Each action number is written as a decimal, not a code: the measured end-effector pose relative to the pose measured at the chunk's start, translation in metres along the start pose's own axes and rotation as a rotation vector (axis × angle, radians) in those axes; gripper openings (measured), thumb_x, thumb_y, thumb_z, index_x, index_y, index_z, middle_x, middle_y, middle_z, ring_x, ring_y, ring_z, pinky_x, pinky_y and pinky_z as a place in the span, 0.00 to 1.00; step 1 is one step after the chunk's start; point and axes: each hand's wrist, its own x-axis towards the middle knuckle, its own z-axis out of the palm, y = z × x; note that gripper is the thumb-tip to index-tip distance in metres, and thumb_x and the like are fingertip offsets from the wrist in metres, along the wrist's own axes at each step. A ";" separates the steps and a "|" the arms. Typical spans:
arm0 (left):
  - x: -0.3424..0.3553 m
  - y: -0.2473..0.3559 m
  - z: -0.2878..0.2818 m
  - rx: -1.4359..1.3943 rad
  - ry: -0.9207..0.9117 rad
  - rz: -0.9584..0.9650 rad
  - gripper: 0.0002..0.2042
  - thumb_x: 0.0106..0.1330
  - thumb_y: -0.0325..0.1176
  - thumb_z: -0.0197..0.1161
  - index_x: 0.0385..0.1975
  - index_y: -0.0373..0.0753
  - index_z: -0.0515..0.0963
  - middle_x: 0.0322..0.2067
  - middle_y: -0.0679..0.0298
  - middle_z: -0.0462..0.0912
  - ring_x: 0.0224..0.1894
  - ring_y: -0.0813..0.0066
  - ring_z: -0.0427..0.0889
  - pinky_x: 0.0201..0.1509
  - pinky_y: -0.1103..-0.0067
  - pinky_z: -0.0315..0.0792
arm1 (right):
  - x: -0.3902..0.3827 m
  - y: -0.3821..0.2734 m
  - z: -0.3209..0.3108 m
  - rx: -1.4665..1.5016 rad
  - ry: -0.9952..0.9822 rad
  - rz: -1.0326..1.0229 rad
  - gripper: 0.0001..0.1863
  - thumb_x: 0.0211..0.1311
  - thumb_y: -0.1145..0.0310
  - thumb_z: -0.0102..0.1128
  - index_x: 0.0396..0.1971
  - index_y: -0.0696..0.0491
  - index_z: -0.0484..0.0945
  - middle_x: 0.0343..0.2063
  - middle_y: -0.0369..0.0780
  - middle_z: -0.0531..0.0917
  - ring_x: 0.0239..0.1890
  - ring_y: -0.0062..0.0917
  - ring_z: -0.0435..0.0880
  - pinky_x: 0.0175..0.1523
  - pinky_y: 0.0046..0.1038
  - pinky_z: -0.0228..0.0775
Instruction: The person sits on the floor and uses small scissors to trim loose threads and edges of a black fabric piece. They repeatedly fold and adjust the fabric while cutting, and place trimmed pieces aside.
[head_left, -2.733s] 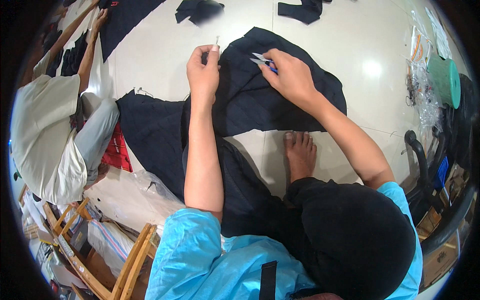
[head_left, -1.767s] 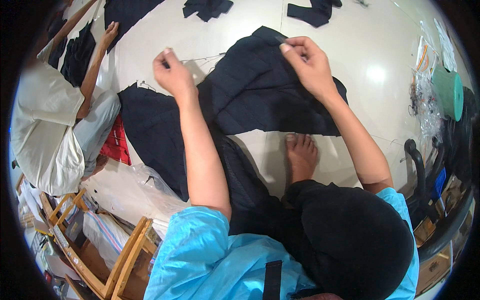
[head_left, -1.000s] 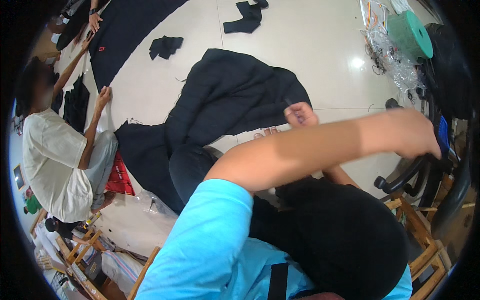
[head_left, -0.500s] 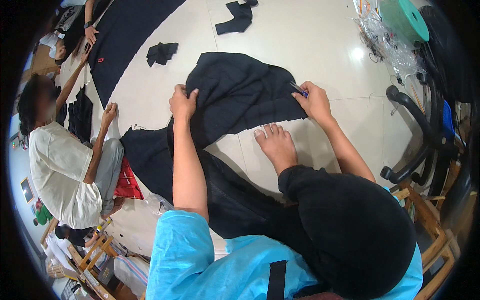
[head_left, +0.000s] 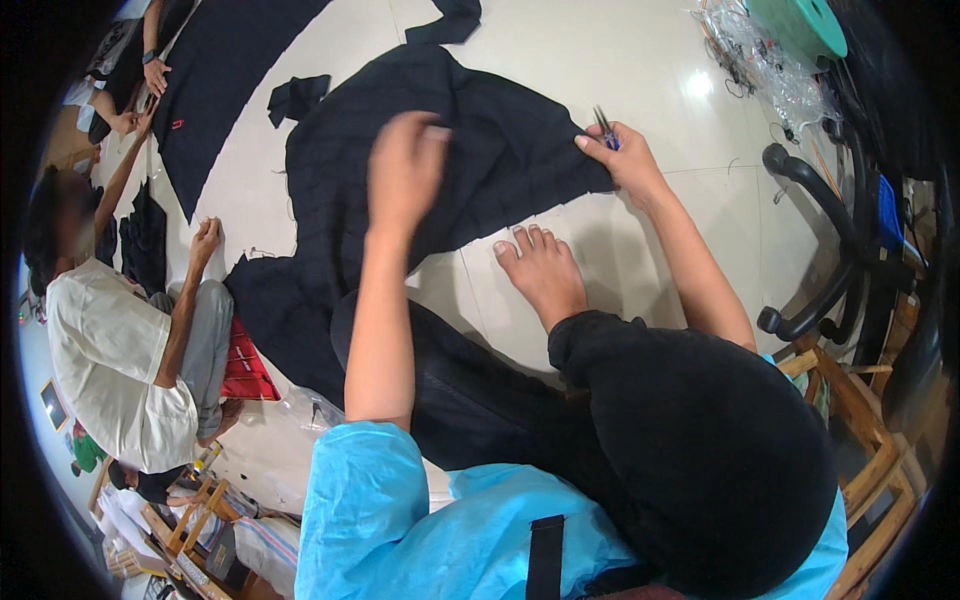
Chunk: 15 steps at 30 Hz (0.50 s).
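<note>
A large piece of black cloth (head_left: 480,150) lies spread on the floor before me. My right hand (head_left: 630,165) is at its right corner, thumb on the cloth's edge. Small thread snips (head_left: 607,133) with a blue handle are held in that same hand, blades pointing away from me. My left hand (head_left: 405,175) is over the middle of the cloth, its fingers smeared by motion; whether it touches the cloth I cannot tell. My bare foot (head_left: 545,270) rests on the floor near the cloth's front edge.
Black scraps (head_left: 298,98) lie beyond the cloth. At the left another person (head_left: 120,340) sits by a long black cloth (head_left: 225,80), with more hands at its far edge. A chair base (head_left: 835,240), clear plastic (head_left: 765,60) and a green spool (head_left: 805,25) stand at the right.
The cloth has unfolded and spread out to the left and away from me. My left hand has let go of its left edge and moved right. My right hand has shifted slightly farther away.
</note>
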 end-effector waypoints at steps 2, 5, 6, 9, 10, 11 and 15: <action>-0.019 0.038 0.032 -0.102 -0.320 0.061 0.16 0.65 0.40 0.74 0.46 0.37 0.84 0.43 0.51 0.86 0.47 0.50 0.85 0.52 0.63 0.78 | -0.004 -0.014 -0.004 0.269 -0.132 0.194 0.18 0.66 0.60 0.78 0.45 0.56 0.82 0.24 0.26 0.76 0.23 0.11 0.69 0.28 0.21 0.62; -0.047 0.065 0.075 0.059 -0.464 0.306 0.25 0.56 0.45 0.81 0.50 0.42 0.81 0.45 0.56 0.80 0.51 0.53 0.79 0.54 0.62 0.73 | -0.005 -0.021 -0.010 0.527 -0.175 0.325 0.14 0.69 0.62 0.75 0.45 0.54 0.82 0.22 0.23 0.72 0.18 0.07 0.60 0.22 0.19 0.51; -0.053 0.064 0.086 0.133 -0.508 0.298 0.28 0.54 0.47 0.82 0.53 0.45 0.79 0.47 0.59 0.77 0.54 0.55 0.76 0.56 0.62 0.69 | -0.005 -0.018 -0.013 0.585 -0.205 0.325 0.16 0.68 0.61 0.76 0.46 0.55 0.82 0.22 0.24 0.72 0.18 0.07 0.60 0.22 0.19 0.51; -0.052 0.045 0.103 0.159 -0.454 0.293 0.24 0.59 0.42 0.78 0.53 0.45 0.80 0.46 0.59 0.77 0.52 0.56 0.76 0.55 0.63 0.69 | -0.011 -0.015 -0.009 0.361 -0.079 0.219 0.22 0.66 0.59 0.78 0.49 0.58 0.82 0.24 0.28 0.77 0.19 0.11 0.67 0.24 0.21 0.59; -0.054 0.040 0.107 0.226 -0.453 0.320 0.17 0.64 0.38 0.73 0.52 0.45 0.81 0.45 0.61 0.78 0.51 0.58 0.77 0.54 0.64 0.70 | -0.016 -0.015 -0.006 0.218 -0.004 0.166 0.24 0.64 0.58 0.78 0.50 0.60 0.81 0.25 0.30 0.79 0.19 0.13 0.70 0.24 0.22 0.62; -0.056 0.035 0.110 0.230 -0.454 0.328 0.16 0.65 0.37 0.72 0.52 0.45 0.81 0.44 0.61 0.78 0.51 0.58 0.77 0.54 0.64 0.70 | -0.020 -0.004 -0.004 0.021 0.081 0.016 0.25 0.63 0.58 0.79 0.50 0.61 0.81 0.27 0.33 0.81 0.21 0.15 0.73 0.27 0.24 0.66; -0.060 0.030 0.115 0.241 -0.406 0.350 0.12 0.67 0.36 0.68 0.49 0.45 0.82 0.42 0.63 0.81 0.49 0.58 0.78 0.54 0.64 0.71 | -0.045 0.008 0.006 -0.432 0.135 -0.126 0.25 0.60 0.59 0.80 0.47 0.62 0.82 0.31 0.42 0.88 0.28 0.22 0.84 0.37 0.29 0.78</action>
